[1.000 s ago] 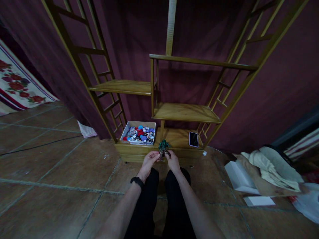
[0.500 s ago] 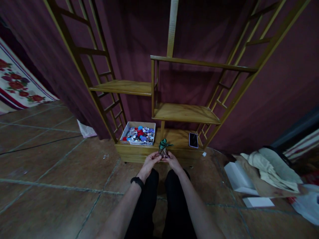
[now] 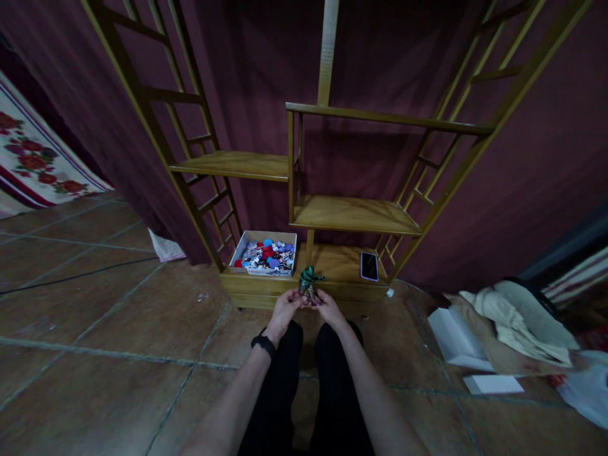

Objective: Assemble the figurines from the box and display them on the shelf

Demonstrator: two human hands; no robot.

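Between my hands is a small shiny bundle [image 3: 308, 282], dark green on top and brownish below, with a pointed tip sticking out to the right. Its exact kind is too small to make out. My left hand [image 3: 285, 306], below a black wristband [image 3: 264, 345], pinches its lower left side. On the lower right side, the fingers of my right hand [image 3: 329, 308] are closed on it too. Both hands are in front of the low wooden cabinet [image 3: 332, 266]. Just beyond my left hand, an open cardboard box [image 3: 270, 272] holds many small red, blue, purple and white pieces.
A phone [image 3: 369, 266] lies on the cabinet's right side. Wooden shelves [image 3: 354, 214] rise above, before a dark red curtain [image 3: 256, 82]. On the floor at right are white boxes [image 3: 460, 339], a cream cloth [image 3: 517, 326] and a plastic bag [image 3: 589, 386]. A cable [image 3: 80, 276] runs across the left floor.
The green top of the bundle has shifted slightly left and tilts a little differently between my fingers. Both hands keep their grip in nearly the same place.
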